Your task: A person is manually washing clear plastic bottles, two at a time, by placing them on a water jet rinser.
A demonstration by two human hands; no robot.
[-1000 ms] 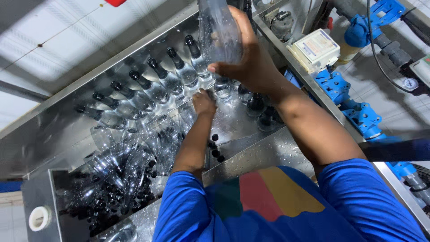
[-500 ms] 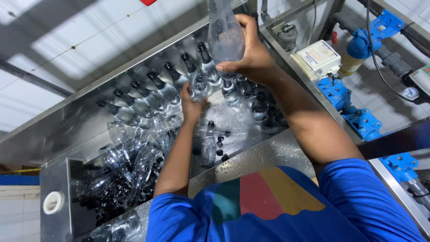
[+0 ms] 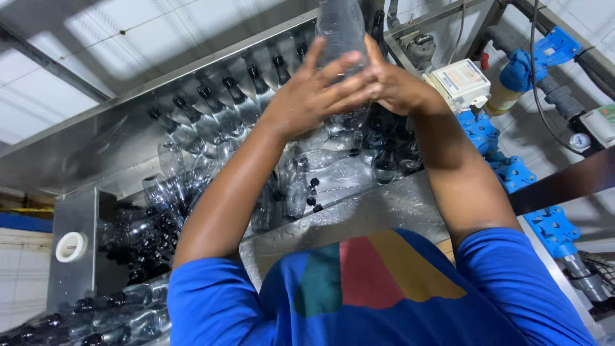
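I see the left hand (image 3: 307, 96) and right hand (image 3: 394, 83) both gripping one clear bottle (image 3: 339, 29) (empty-looking) above the steel trough (image 3: 384, 208) of bottles.

Both arms reach forward and up, elbows bent. The left hand (image 3: 307, 96) and right hand (image 3: 394, 83) meet, fingers curled and overlapping, palms closed inward.
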